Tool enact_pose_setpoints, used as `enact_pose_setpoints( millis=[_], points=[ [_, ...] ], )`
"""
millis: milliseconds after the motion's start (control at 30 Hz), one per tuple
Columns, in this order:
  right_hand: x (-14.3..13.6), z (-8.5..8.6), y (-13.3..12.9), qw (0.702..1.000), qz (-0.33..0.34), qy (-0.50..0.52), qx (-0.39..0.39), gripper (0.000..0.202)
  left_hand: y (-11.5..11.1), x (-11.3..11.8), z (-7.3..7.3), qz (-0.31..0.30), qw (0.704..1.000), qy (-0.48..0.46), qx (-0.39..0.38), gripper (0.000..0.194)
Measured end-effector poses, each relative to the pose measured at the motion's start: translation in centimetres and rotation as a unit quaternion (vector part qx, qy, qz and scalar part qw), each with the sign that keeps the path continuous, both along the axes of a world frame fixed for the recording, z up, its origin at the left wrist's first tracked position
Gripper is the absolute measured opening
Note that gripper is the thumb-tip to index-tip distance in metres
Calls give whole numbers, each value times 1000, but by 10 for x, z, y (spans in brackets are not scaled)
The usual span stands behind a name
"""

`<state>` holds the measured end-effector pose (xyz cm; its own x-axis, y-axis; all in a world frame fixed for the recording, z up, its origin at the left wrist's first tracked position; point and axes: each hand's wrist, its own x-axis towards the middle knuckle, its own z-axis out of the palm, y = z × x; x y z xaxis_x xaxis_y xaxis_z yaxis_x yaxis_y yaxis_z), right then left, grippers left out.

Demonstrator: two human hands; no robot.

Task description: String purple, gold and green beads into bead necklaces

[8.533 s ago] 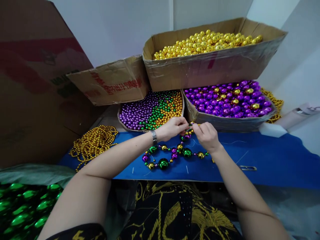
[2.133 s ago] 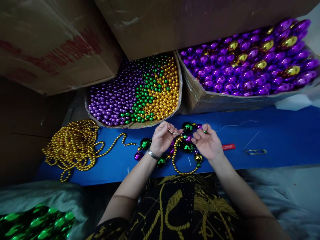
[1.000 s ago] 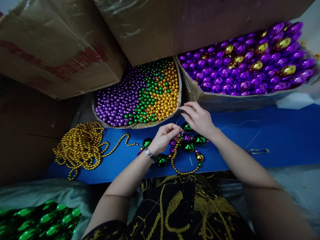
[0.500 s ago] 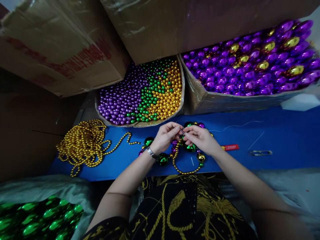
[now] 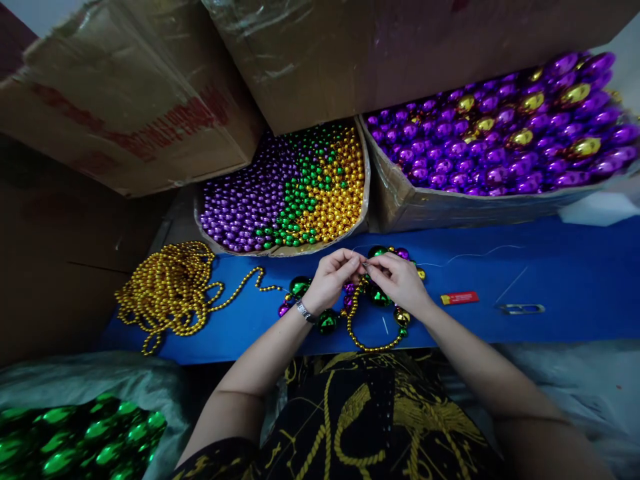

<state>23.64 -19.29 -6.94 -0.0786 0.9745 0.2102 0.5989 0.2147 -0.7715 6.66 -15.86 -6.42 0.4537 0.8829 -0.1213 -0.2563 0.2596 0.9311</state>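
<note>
Where the view begins at lower left, a bag of green balls [image 5: 85, 437] sits below the edge of a blue table [image 5: 560, 280]. On the table's left end lies a heap of gold bead chain [image 5: 167, 290], with one strand trailing right toward the middle. Behind it, a low tray [image 5: 285, 250] holds small beads sorted into purple, green and gold patches. Large cardboard boxes [image 5: 135, 100] hang over the tray from above.

At the centre, the left hand [image 5: 333, 280], with a watch on its wrist, and the right hand [image 5: 397, 280] meet fingertip to fingertip just above the table. Both are pinched shut on the necklace [image 5: 373, 330], a string of big green, purple and gold balls with a loop of small gold beads, which lies on the table under and around the hands. A thin thread [image 5: 470, 255] runs off to the right from the hands.

Behind the right hand stands a box of purple balls [image 5: 500, 143] with a few gold ones mixed in. Farther right on the table lie a small red tag [image 5: 459, 298] and a metal snip [image 5: 523, 309], well apart from the hands.
</note>
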Motion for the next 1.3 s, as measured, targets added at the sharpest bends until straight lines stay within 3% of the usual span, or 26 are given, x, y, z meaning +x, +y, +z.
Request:
enact_pose_setpoints(
  millis=[200,267,333,400,467,500,567,633,733,867,1033,1167,1300],
  points=[
    [15,7,-7,1000,16,19,8,21,1,-1,1,1,998,53,32,31],
    [15,3,-7,997,25,75,-18,22,1,-2,2,0,994,92,64,32],
    [11,-2,-7,979,16,194,-60,22,2,-6,4,22,975,169,141,31],
    [7,-6,-8,929,-11,356,-102,22,4,-12,6,58,931,268,240,27],
    [3,-7,-10,854,-31,501,-134,24,4,-18,6,72,899,331,279,26],
    [2,-7,-11,820,-35,552,-147,26,4,-21,5,62,906,332,257,26],
    [1,-6,-13,773,-43,610,-167,30,2,-23,1,22,955,259,146,28],
    [0,-4,-15,757,-58,624,-185,33,-2,-22,-4,-13,993,115,11,30],
    [0,-3,-17,788,-69,581,-189,34,-7,-15,-9,-36,991,-68,-106,32],
    [1,1,-21,836,-56,516,-179,35,-6,-7,-6,-59,976,-152,-143,33],
    [3,9,-27,827,-22,533,-180,33,-1,-8,-1,-49,990,-93,-90,39],
    [2,8,-33,866,19,469,-171,29,-5,-14,-7,-51,996,-49,-54,41],
    [4,1,-40,890,44,411,-192,31,-14,-21,-20,-54,995,-41,-77,43]
  ],
)
